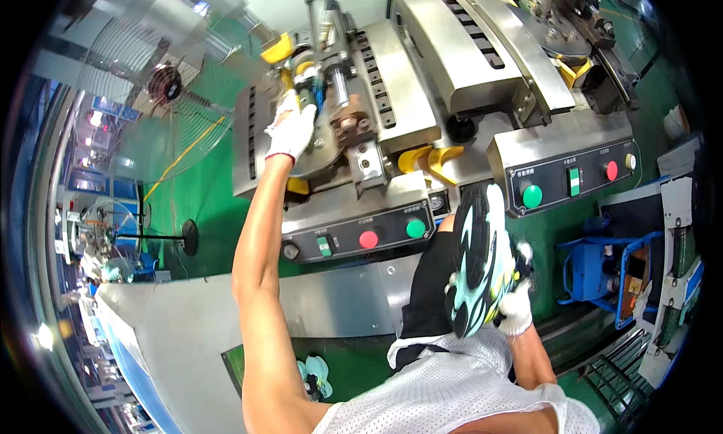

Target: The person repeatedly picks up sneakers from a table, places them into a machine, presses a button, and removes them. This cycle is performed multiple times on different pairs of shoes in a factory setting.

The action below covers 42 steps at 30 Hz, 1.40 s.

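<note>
Head view: two metal machines take up most of it, the left machine [410, 110] with slotted covers and a clamp-like mechanism, the right machine [459, 73] beside it, bulkier. Person in white mesh shirt [452, 389] and black shorts at lower centre, facing both. Wire-grille fan [163, 82] at upper left, over green floor [207, 246]. Shoe [476, 264] right of centre, in front of the gap between machines, over the lap; black-and-mint sole faces the camera. Blue cart [584, 272] farther right. Slanted control panels, left one [345, 242] and right one [552, 187], front each machine. Left hand [292, 129], white glove, arm stretched forward, is up at the left machine's mechanism, next to a blue piece [318, 91]; fingers blurred, can't tell if gripping anything. Right hand [516, 310], also gloved, closed round the shoe's lower right side. Mint shoe [319, 377] low down, near left forearm. Two curved yellow parts [444, 161] between machines. Smallest: red button [368, 240] and green button [416, 228] on left panel.
</note>
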Tool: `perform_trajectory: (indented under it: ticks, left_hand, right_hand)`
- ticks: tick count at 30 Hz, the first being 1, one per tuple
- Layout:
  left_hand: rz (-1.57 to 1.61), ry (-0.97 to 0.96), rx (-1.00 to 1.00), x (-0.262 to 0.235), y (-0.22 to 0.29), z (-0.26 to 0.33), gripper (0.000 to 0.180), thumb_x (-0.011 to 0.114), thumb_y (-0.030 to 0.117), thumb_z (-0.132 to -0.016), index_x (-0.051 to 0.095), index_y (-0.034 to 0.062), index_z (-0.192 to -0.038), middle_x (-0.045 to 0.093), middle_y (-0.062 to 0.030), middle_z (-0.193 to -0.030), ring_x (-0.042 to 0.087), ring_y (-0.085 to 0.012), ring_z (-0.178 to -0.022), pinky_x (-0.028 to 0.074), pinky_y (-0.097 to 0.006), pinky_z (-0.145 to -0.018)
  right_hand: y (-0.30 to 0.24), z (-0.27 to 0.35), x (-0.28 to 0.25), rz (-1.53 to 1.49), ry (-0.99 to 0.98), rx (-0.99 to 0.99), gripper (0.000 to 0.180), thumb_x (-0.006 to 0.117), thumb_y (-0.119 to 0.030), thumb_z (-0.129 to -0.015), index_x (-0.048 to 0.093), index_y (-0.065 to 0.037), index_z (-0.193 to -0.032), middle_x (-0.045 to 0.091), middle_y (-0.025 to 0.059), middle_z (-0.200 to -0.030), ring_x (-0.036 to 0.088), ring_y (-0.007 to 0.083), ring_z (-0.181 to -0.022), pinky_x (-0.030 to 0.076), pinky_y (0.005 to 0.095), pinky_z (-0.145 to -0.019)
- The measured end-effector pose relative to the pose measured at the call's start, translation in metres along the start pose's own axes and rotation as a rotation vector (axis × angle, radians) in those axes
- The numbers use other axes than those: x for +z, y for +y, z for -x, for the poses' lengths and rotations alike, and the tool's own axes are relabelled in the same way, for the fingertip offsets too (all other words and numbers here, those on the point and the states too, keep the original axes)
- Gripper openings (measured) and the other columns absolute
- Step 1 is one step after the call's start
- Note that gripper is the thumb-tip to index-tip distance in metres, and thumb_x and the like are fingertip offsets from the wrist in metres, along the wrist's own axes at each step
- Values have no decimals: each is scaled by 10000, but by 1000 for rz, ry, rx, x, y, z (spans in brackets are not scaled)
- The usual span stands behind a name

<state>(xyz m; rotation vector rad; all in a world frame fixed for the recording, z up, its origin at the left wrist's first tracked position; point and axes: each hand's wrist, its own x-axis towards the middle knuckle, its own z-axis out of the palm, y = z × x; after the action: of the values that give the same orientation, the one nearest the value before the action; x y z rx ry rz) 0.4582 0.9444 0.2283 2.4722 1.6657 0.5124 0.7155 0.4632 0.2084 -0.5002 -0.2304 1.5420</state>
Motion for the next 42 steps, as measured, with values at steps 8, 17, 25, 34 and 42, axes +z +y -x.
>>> perform_trajectory:
  ticks: [8, 17, 25, 34, 42]
  left_hand:
    - [-174, 35, -189, 47, 5, -93, 670, 768, 462, -875, 552, 8, -1317, 628, -306, -1342, 621, -454, -1243, 503, -496, -1034]
    - [80, 374, 20, -85, 1, -31, 734, 793, 442, -883, 560, -21, -1402, 677, -233, -1295, 662, -330, -1202, 502, -408, -1052]
    - [335, 480, -167, -133, -20, 300, 679, 809, 56, -852, 503, -35, -1451, 635, -192, -1271, 625, -260, -1184, 487, -397, -1061]
    - [194, 192, -757, -21, -146, 513, 612, 825, 178, -826, 573, 3, -1356, 622, -210, -1276, 622, -398, -1181, 484, -487, -1029]
    - [376, 129, -756, 34, -185, 554, 746, 886, 157, -772, 510, 37, -1405, 597, -199, -1371, 607, -408, -1238, 497, -474, -1056]
  right_hand:
    - [7, 36, -42, 228, 171, 44, 1010, 900, -227, -800, 344, 27, -1605, 539, 117, -1534, 559, 247, -1363, 454, 423, -1145]
    - [10, 11, -25, 323, 338, 121, 762, 754, -40, -849, 444, -30, -1544, 635, 105, -1384, 662, 229, -1216, 587, 405, -995]
    - [19, -75, 76, 489, 344, -9, 579, 681, -42, -936, 488, -27, -1481, 688, 114, -1273, 730, 214, -1064, 633, 381, -876]
    - [42, -341, 220, 1066, 46, -1, 389, 777, -133, -892, 630, -84, -1249, 703, 85, -1131, 709, 188, -893, 624, 409, -768]
    - [93, -562, 163, 1960, 278, -191, 472, 747, -199, -854, 648, -40, -1288, 705, 202, -1203, 736, 339, -1022, 587, 510, -929]
